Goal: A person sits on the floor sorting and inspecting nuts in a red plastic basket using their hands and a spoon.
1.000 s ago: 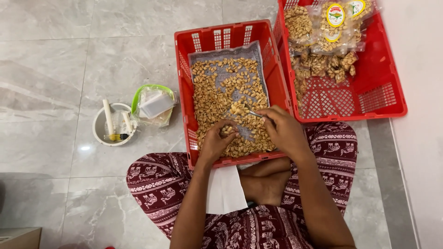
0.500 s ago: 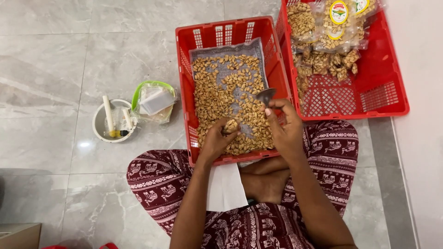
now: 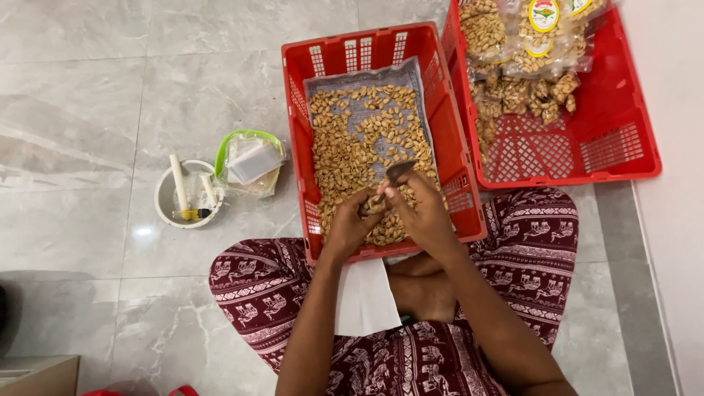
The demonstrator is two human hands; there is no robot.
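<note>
A red plastic crate (image 3: 443,125) lies in front of my crossed legs, holding a tray of loose pale-brown nuts (image 3: 352,147). My left hand (image 3: 350,229) is over the crate's near end, its fingers pinching a small clump of nuts (image 3: 372,205). My right hand (image 3: 422,213) is beside it, touching the left fingertips, and grips a small metal scoop (image 3: 398,171) that points up toward the nuts. A white sheet (image 3: 363,297) lies on my lap below the hands.
A second red crate (image 3: 623,139) at the upper right holds several clear sealed bags of nuts (image 3: 524,44). On the grey marble floor to the left stand a white bowl (image 3: 165,202) with small tools and a green-rimmed clear box (image 3: 249,161).
Both hands have drawn together over the crate's near end. The scoop has come down from the nuts toward my left fingers, which now hold nuts.
</note>
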